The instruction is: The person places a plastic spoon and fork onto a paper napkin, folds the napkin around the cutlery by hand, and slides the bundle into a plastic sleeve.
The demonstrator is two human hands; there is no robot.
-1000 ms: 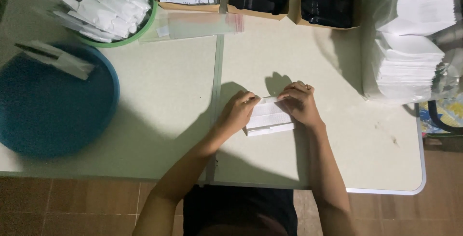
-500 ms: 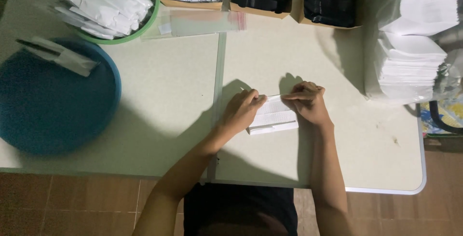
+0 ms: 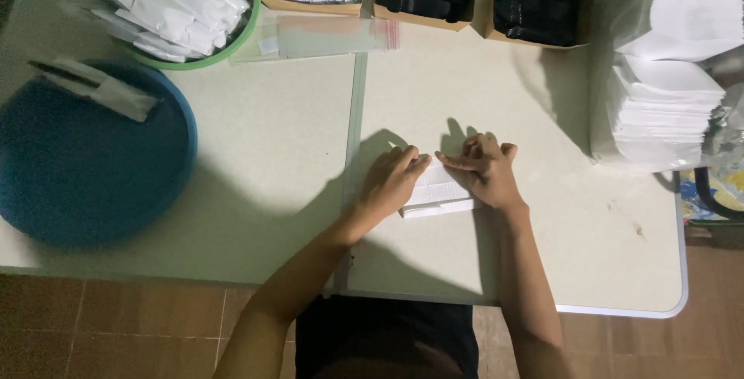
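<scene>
Pressing down on a folded white napkin [image 3: 435, 193] near the middle of the table [image 3: 271, 154], the left hand [image 3: 391, 181] lay flat on its left edge with fingers spread narrow, gripping nothing. The right hand [image 3: 484, 170] rested on the napkin's upper right corner, fingers loosely curled, nothing closed inside. To crease it well, I judged both hands should keep the edges square and press evenly. A blue basin [image 3: 85, 162] sat well apart, left.
</scene>
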